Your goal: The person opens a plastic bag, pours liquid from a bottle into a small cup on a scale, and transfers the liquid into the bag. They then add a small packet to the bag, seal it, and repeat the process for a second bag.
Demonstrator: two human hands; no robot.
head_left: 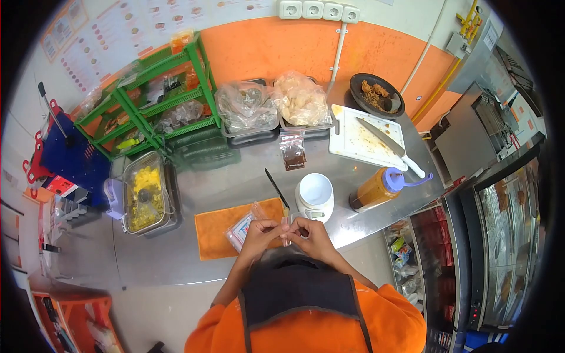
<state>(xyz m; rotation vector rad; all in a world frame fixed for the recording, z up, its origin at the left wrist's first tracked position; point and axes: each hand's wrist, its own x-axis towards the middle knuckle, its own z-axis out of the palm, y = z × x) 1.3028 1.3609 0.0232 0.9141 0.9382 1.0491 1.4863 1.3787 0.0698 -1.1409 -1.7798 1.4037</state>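
Observation:
My left hand (263,235) and my right hand (313,236) meet at the table's near edge, fingers pinched together. Between them they hold a small clear plastic bag (286,230). Just beyond my right hand stands a white kitchen scale (316,215) with a white bowl (315,189) on top. A slim utensil with a black handle (274,186) lies left of the scale. Beside my left hand, a pack of clear bags (238,232) rests on an orange cloth (213,236). Farther back lies a zip bag of dark brown contents (293,152).
A squeeze bottle of brown sauce (375,189) lies tilted at right. Behind it are a cutting board (353,140) with a knife (388,144) and a stone mortar (379,97). Bagged trays (250,132), a green rack (188,94) and a container of yellow pieces (144,200) stand farther left.

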